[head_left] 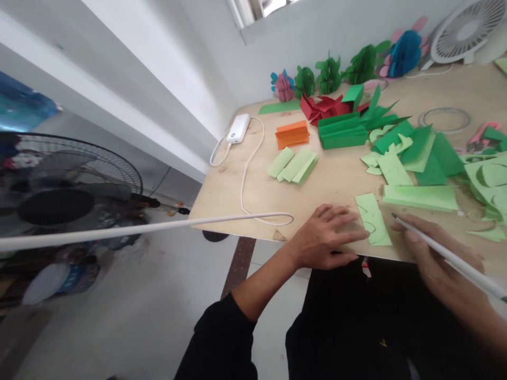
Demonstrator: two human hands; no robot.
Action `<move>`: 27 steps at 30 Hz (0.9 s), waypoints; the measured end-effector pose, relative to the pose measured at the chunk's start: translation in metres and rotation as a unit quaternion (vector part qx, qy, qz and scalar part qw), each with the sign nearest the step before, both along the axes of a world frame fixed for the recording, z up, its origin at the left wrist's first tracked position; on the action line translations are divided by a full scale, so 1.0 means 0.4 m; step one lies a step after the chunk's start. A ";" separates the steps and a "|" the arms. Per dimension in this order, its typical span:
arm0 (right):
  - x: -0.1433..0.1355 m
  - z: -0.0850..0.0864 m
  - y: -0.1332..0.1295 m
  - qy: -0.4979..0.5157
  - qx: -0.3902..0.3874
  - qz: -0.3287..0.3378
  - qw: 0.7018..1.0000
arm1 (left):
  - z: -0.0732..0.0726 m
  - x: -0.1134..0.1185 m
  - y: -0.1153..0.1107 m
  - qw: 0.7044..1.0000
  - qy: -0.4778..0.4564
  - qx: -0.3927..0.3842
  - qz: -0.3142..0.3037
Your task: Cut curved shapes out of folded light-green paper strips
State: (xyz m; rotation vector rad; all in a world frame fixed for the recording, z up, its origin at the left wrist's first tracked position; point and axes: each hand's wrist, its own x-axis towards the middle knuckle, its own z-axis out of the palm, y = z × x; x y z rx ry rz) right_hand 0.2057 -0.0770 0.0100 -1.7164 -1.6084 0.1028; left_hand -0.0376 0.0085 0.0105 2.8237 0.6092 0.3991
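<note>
Left hand flat and spread on the bench, fingertips touching a light green paper strip with pencilled curves, right hand gripping a white pencil, tip just beside the strip, folded green papers beyond

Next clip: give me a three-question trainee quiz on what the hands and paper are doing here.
1. True or false: the right hand holds a white pencil.
2. Which hand lies flat on the table beside the light green paper strip?
A. left hand
B. right hand
C. neither
3. Fill in: the folded stack next to the white power bank is coloured ____ (see orange paper stack).

Key: 1 true; 2 A; 3 orange.
</note>
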 end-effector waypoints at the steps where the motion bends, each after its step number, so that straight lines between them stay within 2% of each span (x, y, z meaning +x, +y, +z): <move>1: 0.000 -0.007 0.001 -0.015 0.031 0.009 0.999 | 0.000 0.006 -0.002 1.000 -0.009 -0.019 0.020; 3: -0.001 -0.024 0.003 -0.029 0.071 0.040 0.996 | 0.000 0.026 -0.008 0.995 -0.031 -0.053 0.076; 7: 0.001 -0.054 0.011 -0.064 0.104 0.075 0.990 | 0.002 0.089 -0.025 0.977 -0.051 -0.075 0.194; 12: 0.010 -0.071 0.019 -0.133 0.169 0.106 0.971 | 0.005 0.157 -0.038 0.956 -0.021 -0.069 0.285; 17: 0.010 -0.081 0.025 -0.152 0.185 0.109 0.965 | 0.008 0.181 -0.038 0.941 0.006 -0.078 0.329; 27: 0.007 -0.096 0.029 -0.154 0.191 0.093 0.965 | 0.000 0.189 -0.042 0.925 -0.038 -0.119 0.360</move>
